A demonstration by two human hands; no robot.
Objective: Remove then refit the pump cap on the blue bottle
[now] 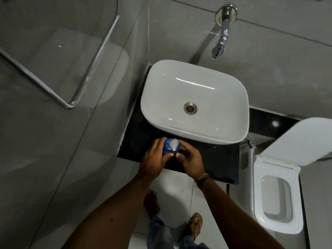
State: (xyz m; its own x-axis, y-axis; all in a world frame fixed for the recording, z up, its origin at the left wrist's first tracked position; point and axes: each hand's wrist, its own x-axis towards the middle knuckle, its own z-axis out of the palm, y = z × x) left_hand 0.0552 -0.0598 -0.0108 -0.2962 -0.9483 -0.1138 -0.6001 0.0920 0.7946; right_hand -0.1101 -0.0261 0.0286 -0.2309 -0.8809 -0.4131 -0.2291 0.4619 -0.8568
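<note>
A blue bottle stands upright on the black counter, just in front of the basin. Its white pump cap sits on top, nozzle pointing toward me. My left hand wraps the bottle's left side, thumb and fingers on its body. My right hand is cupped at the bottle's right side, fingertips close to the bottle; whether they touch it is unclear. The bottle's lower part is hidden between the hands.
A white basin rests on the counter behind the bottle, under a chrome wall spout. A toilet with its lid up stands at the right. A glass partition is at the left. My feet are below on pale floor tiles.
</note>
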